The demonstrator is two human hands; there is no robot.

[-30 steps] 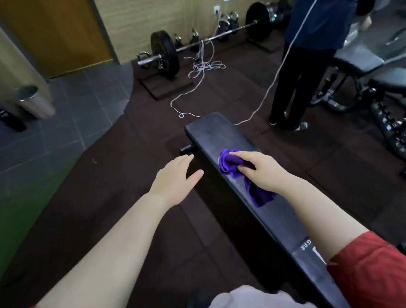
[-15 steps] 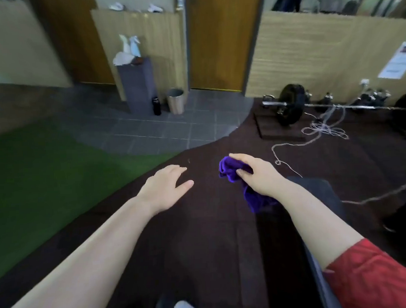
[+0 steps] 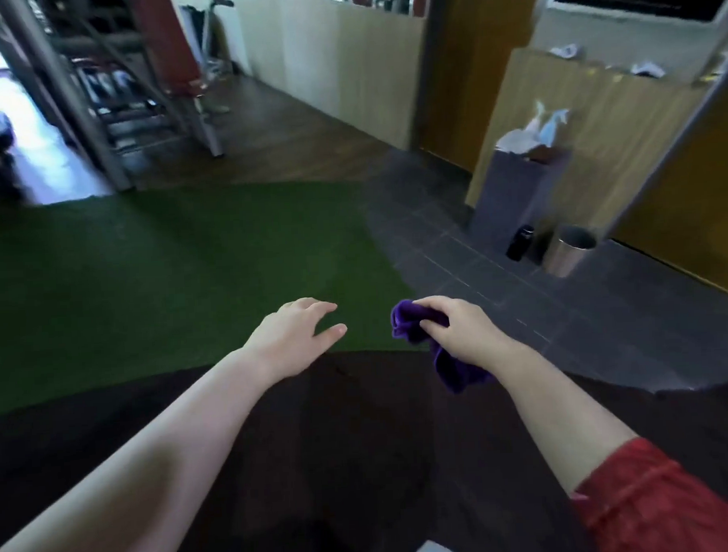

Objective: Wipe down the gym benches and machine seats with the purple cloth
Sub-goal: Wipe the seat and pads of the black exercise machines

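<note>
My right hand [image 3: 460, 332] holds the bunched purple cloth [image 3: 449, 368] in the air above the dark rubber floor, part of the cloth hanging below the fist. A little to its left, my left hand [image 3: 292, 339] is held out palm down with the fingers spread and nothing in it. No bench or machine seat lies under my hands; only a machine with a red pad [image 3: 164, 38] stands far off at the back left, blurred.
Green turf [image 3: 166, 276] spreads ahead and left, grey tiles [image 3: 500, 278] ahead and right. A grey stand [image 3: 517, 194] with spray bottles, a black bottle [image 3: 519, 242] and a steel bin [image 3: 567, 250] stand by the wooden wall at the right. A metal frame [image 3: 75, 100] rises at the far left.
The view has swung left, away from the black bench and the barbell, which have left the frame. The right hand lifted the cloth off the bench and still holds it.
</note>
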